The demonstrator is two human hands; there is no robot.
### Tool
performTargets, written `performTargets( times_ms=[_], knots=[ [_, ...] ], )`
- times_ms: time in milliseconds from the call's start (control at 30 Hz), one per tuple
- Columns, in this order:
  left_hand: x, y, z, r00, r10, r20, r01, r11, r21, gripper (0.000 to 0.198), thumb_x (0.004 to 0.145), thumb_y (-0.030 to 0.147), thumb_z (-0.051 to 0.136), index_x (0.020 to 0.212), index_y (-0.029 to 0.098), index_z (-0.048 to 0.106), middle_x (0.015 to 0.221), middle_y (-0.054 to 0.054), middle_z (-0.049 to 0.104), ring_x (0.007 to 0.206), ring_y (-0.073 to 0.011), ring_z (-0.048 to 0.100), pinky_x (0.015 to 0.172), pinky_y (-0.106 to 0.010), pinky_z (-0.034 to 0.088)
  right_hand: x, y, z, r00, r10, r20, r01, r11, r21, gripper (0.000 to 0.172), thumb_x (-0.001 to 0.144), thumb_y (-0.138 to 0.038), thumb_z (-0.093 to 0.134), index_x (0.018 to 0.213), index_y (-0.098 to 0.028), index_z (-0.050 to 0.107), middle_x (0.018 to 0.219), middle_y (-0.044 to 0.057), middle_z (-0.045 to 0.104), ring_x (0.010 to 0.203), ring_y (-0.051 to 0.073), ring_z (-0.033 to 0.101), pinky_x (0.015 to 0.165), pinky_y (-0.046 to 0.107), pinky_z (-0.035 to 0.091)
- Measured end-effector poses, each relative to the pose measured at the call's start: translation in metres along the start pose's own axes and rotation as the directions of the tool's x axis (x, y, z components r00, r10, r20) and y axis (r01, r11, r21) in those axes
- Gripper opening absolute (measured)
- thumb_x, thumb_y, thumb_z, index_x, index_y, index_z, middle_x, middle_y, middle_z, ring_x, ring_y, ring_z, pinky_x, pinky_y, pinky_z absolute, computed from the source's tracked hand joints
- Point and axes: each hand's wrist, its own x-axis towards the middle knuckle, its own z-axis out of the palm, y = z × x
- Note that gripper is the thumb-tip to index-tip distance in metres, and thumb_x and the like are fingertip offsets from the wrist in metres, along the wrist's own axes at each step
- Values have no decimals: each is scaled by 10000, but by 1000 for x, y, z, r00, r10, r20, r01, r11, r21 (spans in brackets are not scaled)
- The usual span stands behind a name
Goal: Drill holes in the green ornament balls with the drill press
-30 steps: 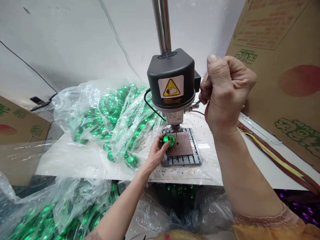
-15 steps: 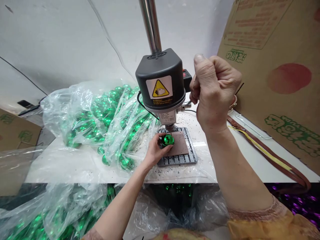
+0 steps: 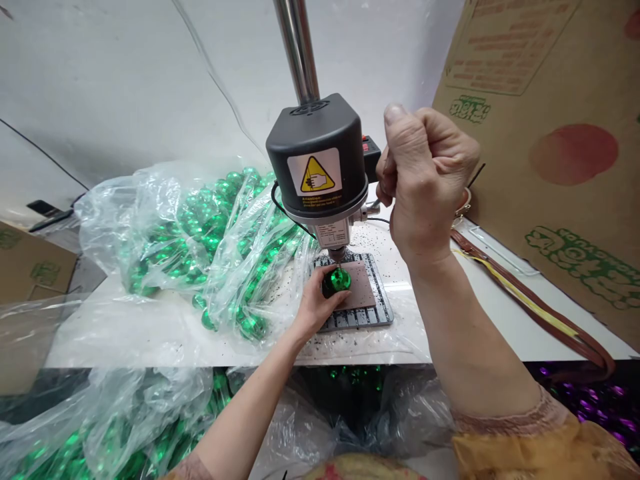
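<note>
Between the thumb and fingers of my left hand [image 3: 320,300] is a shiny green faceted ball [image 3: 341,280]. It sits on a brown board [image 3: 363,287] on the slotted base [image 3: 384,313], right under the chuck [image 3: 338,255] of a small bench drill press [image 3: 315,153]. My right hand [image 3: 430,173] is raised beside the machine's head, closed in a fist on the feed lever [image 3: 373,208]; most of the lever is hidden by the fingers.
Clear plastic bags [image 3: 170,233] of green balls lie left of the machine, with more below the table [image 3: 240,353]. A large carton [image 3: 550,233] stands right, near a brown strap [image 3: 540,303]. Dark shavings litter the base. Purple balls [image 3: 595,400] show lower right.
The view has shifted slightly. My left hand and the green ball have moved a little to the right under the chuck, and the ball is turned differently. My right fist stays raised.
</note>
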Motion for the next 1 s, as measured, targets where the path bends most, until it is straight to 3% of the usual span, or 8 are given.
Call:
performTargets(
  times_ms=[200, 467, 700, 1000],
  knots=[
    [-2, -2, 11, 999, 14, -41, -13, 999, 29, 538, 816, 304, 775, 1317, 245, 588, 1302, -95, 651, 1242, -292, 603, 1061, -475, 484, 0, 1, 0, 1000, 1, -14, -1, 1000, 1, 484, 928, -226, 612, 520, -212, 353, 477, -71, 326, 401, 33, 245, 410, 246, 229],
    [-4, -4, 18, 998, -47, -33, 47, 999, -12, 554, 805, 301, 791, 1307, 221, 572, 1245, -107, 661, 1181, -289, 625, 1048, -474, 481, -2, -2, 1, 1000, 6, -2, -6, 999, 33, 471, 937, -146, 561, 522, -211, 349, 485, -74, 305, 403, 35, 256, 437, 251, 228],
    [-4, -3, 17, 999, 7, -32, -7, 1000, 3, 525, 818, 289, 776, 1295, 222, 569, 1252, -86, 657, 1182, -270, 615, 1020, -426, 497, -30, 3, -10, 988, -143, -63, 147, 988, 48, 476, 936, -164, 581, 548, -210, 309, 512, -69, 237, 426, 44, 290, 456, 261, 220],
    [-4, 0, 17, 999, -9, -42, 10, 1000, 10, 510, 809, 287, 786, 1272, 217, 584, 1225, -87, 666, 1153, -271, 620, 999, -420, 491, -52, 16, -19, 959, -256, -123, 256, 966, -16, 526, 928, -230, 588, 554, -199, 219, 499, -58, 203, 412, 53, 258, 465, 302, 209]
  ],
)
